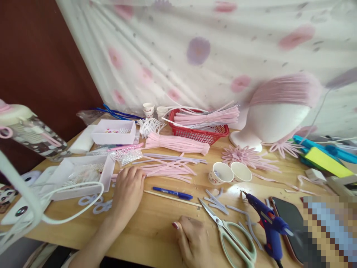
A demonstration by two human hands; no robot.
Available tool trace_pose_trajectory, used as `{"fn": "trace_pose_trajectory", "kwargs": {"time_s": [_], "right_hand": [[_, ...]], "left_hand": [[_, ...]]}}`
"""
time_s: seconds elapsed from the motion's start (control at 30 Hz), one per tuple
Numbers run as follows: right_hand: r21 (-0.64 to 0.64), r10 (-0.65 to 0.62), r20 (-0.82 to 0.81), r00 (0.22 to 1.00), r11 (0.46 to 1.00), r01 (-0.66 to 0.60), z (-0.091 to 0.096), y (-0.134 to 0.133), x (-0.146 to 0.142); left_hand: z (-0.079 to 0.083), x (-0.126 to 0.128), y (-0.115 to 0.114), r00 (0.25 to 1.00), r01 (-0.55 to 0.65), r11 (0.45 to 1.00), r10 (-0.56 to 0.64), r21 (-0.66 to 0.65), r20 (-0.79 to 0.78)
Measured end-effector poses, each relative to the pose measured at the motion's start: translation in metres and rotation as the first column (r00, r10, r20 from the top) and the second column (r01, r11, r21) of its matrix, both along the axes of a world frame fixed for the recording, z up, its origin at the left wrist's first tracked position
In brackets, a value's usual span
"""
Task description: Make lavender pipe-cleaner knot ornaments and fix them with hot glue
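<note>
My left hand point(129, 188) reaches over the left end of a loose spread of pink pipe cleaners point(170, 169), its fingers curled down and closed on them. How many it grips is hidden. Near the front edge my right hand point(192, 238) rests on the table as a loose fist, thumb against the fingers, with nothing showing in it. Between the hands lie a blue pen point(173, 193) and a thin wooden stick point(170, 198). Scissors point(227, 234) with pale green handles lie partly open just right of my right hand. Short lilac pipe cleaner pieces point(216, 203) are scattered beyond them.
A blue glue gun point(264, 221) and a phone point(288, 227) occupy the right side. Two paper cups point(221, 174), a red basket point(195, 134) and a white mannequin head point(276, 115) stand farther back. White bead trays point(110, 175), a bottle point(30, 130) and a white cable point(75, 220) are left.
</note>
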State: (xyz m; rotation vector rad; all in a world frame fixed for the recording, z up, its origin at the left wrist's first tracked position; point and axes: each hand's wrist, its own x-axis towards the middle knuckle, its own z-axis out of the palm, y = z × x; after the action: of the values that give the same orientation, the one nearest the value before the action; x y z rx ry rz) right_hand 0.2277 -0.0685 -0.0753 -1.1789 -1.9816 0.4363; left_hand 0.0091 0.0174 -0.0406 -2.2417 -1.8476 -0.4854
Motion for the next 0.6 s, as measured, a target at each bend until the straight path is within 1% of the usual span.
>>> {"fn": "trace_pose_trajectory", "kwargs": {"time_s": [0.07, 0.2, 0.43, 0.6], "right_hand": [[0.076, -0.04, 0.033, 0.999, 0.996, 0.038, 0.002, -0.001, -0.001], [0.103, -0.118, -0.001, 0.993, 0.988, 0.117, 0.004, -0.001, -0.003], [0.086, -0.165, -0.006, 0.986, 0.983, 0.165, 0.003, 0.0, -0.006], [0.01, -0.233, -0.028, 0.972, 0.972, 0.233, 0.007, -0.001, -0.006]], "left_hand": [[0.001, 0.0, -0.001, 1.0, -0.022, 0.999, 0.022, -0.029, -0.011], [0.002, 0.001, -0.001, 0.999, -0.031, 0.995, 0.028, -0.09, -0.03], [0.008, 0.003, 0.006, 0.999, 0.017, 0.988, -0.024, -0.151, -0.041], [0.015, 0.004, 0.008, 0.999, 0.035, 0.985, -0.035, -0.167, 0.004]]}}
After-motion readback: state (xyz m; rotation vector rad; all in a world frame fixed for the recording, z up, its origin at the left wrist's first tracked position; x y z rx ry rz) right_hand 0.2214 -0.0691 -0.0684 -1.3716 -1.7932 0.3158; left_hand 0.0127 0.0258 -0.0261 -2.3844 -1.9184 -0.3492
